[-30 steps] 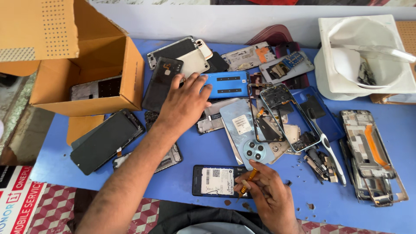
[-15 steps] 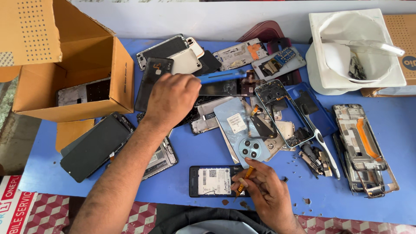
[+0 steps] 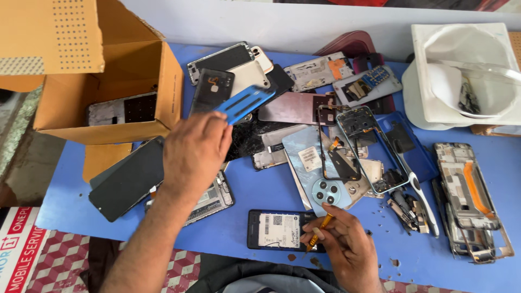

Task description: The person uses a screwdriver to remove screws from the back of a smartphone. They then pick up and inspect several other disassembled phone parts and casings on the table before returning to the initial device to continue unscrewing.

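Over a blue bench (image 3: 260, 190) littered with phone parts, the left hand (image 3: 196, 149) pinches a blue back cover (image 3: 245, 103), lifted beside a cardboard box (image 3: 103, 81). The right hand (image 3: 347, 247) grips an orange-handled tool (image 3: 320, 229) against a dark phone (image 3: 277, 230) at the near edge.

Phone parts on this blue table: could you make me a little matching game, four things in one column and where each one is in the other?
Things:
1. blue phone cover
2. orange-handled tool
3. cardboard box
4. white tub

Places:
A. far right of the table
B. in the right hand
C. far left, open, a phone part inside
D. lifted in the left hand

Pairs: 1-D, 2-B, 3-C, 4-A
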